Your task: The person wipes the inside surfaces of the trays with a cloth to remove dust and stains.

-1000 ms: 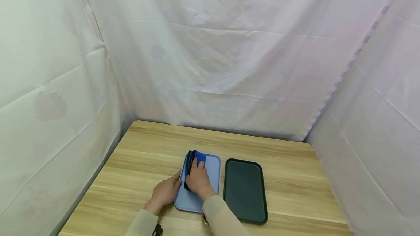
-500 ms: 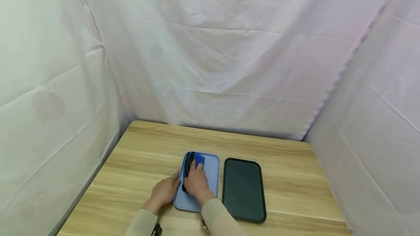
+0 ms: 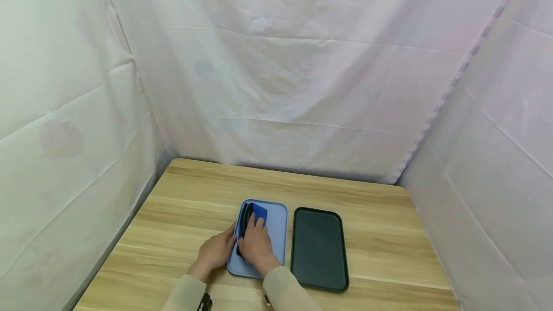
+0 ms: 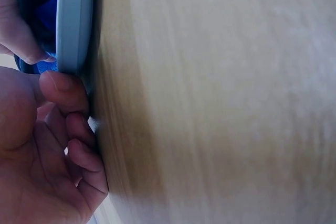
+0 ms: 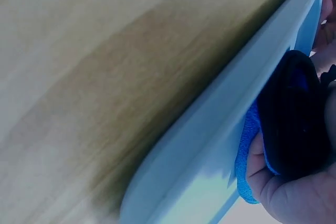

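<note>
A light blue tray (image 3: 278, 234) lies on the wooden table. On its left half sits a blue fabric item (image 3: 260, 211) with curved black bands; the right wrist view shows its fuzzy blue cloth and thick black edging (image 5: 294, 119). Its exact kind cannot be told. My right hand (image 3: 257, 244) grips it from above, thumb on the left and fingers on the blue part, hiding its middle. My left hand (image 3: 214, 252) holds the tray's left rim, with curled fingers (image 4: 65, 90) against the outer wall and low over the table.
A dark green tray (image 3: 319, 248) lies close to the right of the blue tray. White curtains (image 3: 281, 85) hang behind the table (image 3: 376, 234) and along both sides.
My right hand and the blue and black fabric item have shifted slightly toward me, so its far end is now inside the tray's rim. The left hand keeps its place at the rim.
</note>
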{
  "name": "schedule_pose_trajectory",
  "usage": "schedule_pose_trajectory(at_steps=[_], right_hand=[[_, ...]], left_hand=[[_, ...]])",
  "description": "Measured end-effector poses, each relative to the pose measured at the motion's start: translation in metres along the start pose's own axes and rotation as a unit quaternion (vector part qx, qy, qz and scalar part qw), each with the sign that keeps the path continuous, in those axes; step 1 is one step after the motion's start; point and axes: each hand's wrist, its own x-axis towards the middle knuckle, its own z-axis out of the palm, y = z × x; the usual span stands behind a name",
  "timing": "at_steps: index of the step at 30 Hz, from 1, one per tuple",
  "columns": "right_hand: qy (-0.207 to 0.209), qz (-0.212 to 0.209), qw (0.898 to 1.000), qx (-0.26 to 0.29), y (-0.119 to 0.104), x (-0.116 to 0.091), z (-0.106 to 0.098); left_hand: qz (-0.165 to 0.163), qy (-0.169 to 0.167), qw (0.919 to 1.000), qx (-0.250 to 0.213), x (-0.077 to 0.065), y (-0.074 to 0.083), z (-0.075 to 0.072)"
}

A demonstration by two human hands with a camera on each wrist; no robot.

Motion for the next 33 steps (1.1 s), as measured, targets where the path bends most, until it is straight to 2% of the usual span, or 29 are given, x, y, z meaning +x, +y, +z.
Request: schedule_pose_trajectory(at_steps=[17,27,33], right_hand=[[0.009,0.003,1.000,-0.013,-0.006,-0.014,0.005],[0.028,-0.004,0.999,-0.043,-0.011,-0.025,0.008],[0.013,-0.009,0.999,-0.052,-0.013,-0.031,0.007]], left_hand=[[0.004,-0.004,1.0000,-0.008,0.000,0.000,0.000],[0.002,-0.006,0.9999,-0.011,0.000,-0.002,0.001],[-0.005,-0.011,0.9999,-0.012,0.000,-0.002,0.002]])
